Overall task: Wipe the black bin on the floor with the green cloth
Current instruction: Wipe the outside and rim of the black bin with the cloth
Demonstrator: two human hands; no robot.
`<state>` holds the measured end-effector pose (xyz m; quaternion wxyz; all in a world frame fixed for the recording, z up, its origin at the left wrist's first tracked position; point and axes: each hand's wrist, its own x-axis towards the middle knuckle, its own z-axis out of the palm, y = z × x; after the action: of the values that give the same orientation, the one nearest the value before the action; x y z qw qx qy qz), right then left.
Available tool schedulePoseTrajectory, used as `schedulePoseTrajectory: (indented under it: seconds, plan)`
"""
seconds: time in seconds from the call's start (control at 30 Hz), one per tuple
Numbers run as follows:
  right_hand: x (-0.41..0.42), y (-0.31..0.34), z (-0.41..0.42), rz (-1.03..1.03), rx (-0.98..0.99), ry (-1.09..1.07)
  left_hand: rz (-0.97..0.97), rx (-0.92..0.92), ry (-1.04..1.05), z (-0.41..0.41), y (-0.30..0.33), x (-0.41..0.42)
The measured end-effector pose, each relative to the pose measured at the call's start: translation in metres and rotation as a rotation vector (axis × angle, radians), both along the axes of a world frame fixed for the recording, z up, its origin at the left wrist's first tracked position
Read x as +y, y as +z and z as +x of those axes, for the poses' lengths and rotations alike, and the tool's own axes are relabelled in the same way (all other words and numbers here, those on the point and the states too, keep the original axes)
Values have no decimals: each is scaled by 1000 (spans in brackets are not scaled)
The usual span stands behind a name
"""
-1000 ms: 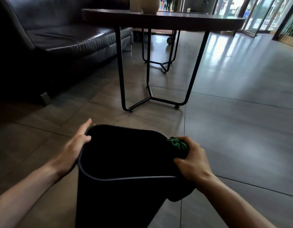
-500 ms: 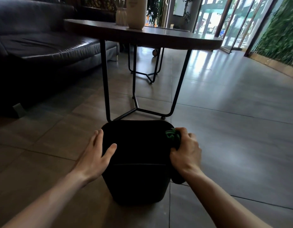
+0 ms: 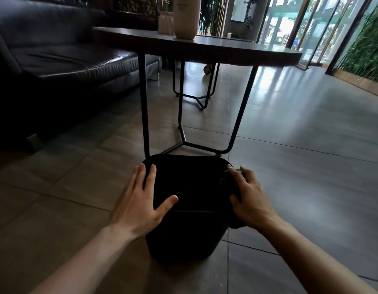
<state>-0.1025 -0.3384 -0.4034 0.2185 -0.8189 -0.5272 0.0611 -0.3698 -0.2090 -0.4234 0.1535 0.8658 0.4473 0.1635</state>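
The black bin (image 3: 190, 209) stands on the tiled floor in the lower middle of the head view, just in front of a table's legs. My left hand (image 3: 139, 206) lies flat against the bin's left rim and side, fingers spread. My right hand (image 3: 247, 200) presses the green cloth (image 3: 226, 179) against the bin's right rim. Only a dark bunch of the cloth shows under my fingers, and another dark fold hangs below my palm.
A dark wooden table (image 3: 205, 49) on thin black metal legs (image 3: 144, 107) stands right behind the bin, with a pale vase (image 3: 186, 16) on top. A black leather sofa (image 3: 56, 60) fills the left. Open tiled floor (image 3: 311, 155) stretches to the right toward glass doors.
The view has pulled back and up from the bin. My left hand slid from the rim's edge to lie flat on the bin's left side. My right hand's fingers have spread over the cloth.
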Motion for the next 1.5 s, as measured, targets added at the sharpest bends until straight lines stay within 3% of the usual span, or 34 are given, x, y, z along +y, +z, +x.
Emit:
schedulePoseTrajectory:
  seconds: [0.5,0.87,1.07,1.33,1.5]
  plan:
    - [-2,13,-3,-96,-29,73,13,169,-2,-3,12,-2]
    - [-23,45,-6,42,-70,84,23,361,22,-16,43,-17]
    - [-47,81,-16,75,-66,165,44,277,-48,0,82,-47]
    - [-86,129,-47,154,-55,295,0,52,-377,54,144,-110]
    - [-107,144,-49,178,-75,321,-35,-64,-426,65,161,-133]
